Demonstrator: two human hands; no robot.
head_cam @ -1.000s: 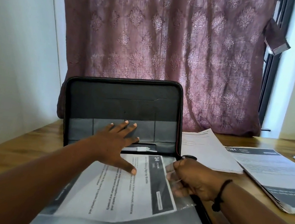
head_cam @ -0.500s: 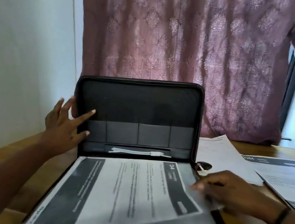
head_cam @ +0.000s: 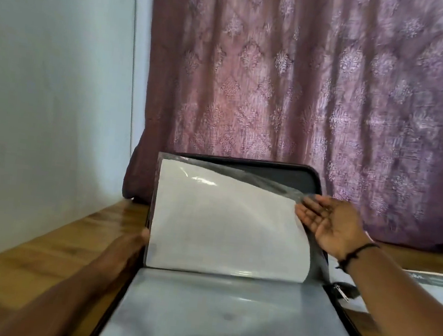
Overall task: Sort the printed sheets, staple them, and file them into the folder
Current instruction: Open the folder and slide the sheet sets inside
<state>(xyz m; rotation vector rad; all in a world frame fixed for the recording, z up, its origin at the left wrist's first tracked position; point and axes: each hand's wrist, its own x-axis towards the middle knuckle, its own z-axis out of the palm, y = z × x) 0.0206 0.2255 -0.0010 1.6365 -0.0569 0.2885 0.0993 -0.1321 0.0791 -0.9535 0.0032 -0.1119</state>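
Right, folder [head_cam: 225, 320] lies open on the bench [head_cam: 47, 255], lid propped upright toward the far edge by the curtain [head_cam: 306, 94]. Plastic sleeve [head_cam: 225, 223] with a printed sheet inside stands raised against the lid, blank side facing us. Right hand [head_cam: 330, 224] flat, fingers straight, palm up against the sleeve's right edge, grip released. Left hand [head_cam: 134, 243] mostly hidden behind the lid's left edge; grip: cannot tell. More sheets [head_cam: 433, 286] lie near the right edge.

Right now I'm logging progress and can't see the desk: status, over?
Right hand open, flipping filled plastic sleeve up. Left hand mostly hidden behind folder edge. Next sleeve empty, nothing blocking.
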